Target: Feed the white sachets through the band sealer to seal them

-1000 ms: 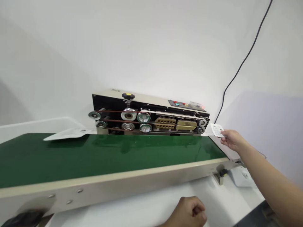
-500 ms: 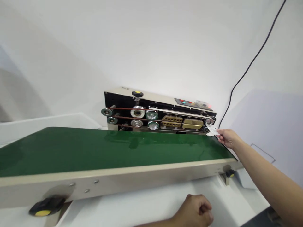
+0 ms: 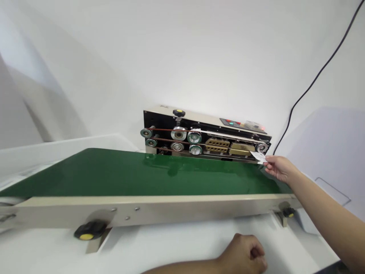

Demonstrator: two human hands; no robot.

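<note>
A beige band sealing machine [image 3: 205, 135] with pulleys and belts stands behind a green conveyor belt [image 3: 148, 175]. My right hand [image 3: 281, 168] pinches a small white printed packet [image 3: 258, 156] and holds it at the machine's right end, beside the end pulley. On the white table in front of the conveyor rests my left hand [image 3: 246, 258], curled in a loose fist with nothing visible in it.
The conveyor's beige side rail [image 3: 159, 209] carries black knobs with yellow centres [image 3: 87, 231]. A black cable [image 3: 319, 72] runs up the white wall at right. A white tray edge [image 3: 57, 142] lies behind the belt's left end.
The view has swung left. The white bag lying at the belt's left end a second ago is out of sight. My right hand has brought the packet up against the machine's right end.
</note>
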